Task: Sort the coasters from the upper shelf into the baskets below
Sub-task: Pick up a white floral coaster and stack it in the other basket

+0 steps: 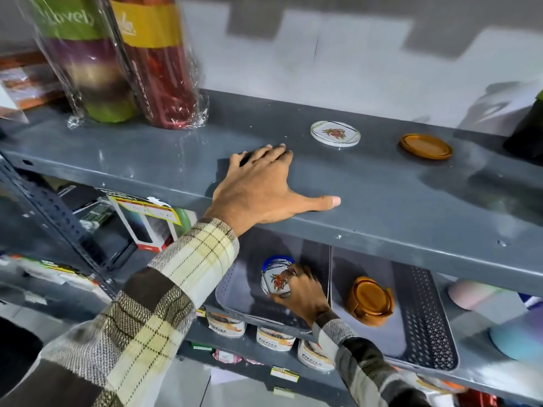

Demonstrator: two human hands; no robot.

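Observation:
On the grey upper shelf (382,195) lie a clear round coaster with a red flower print (335,133) and, further right, an amber round coaster (426,146). My left hand (264,186) rests flat on that shelf, fingers apart, holding nothing. Below, my right hand (302,292) reaches into the left grey basket (232,292) and grips a flower-print coaster (277,282) beside other coasters, one with a blue rim (274,259). The right grey basket (426,324) holds a stack of amber coasters (370,301).
Two plastic-wrapped bottles (123,60) stand at the upper shelf's left. Boxes (147,224) sit on the lower shelf at left, pastel bowls (499,318) at right. Several tins (276,337) line the shelf under the baskets. A dark object (529,127) stands at the upper shelf's far right.

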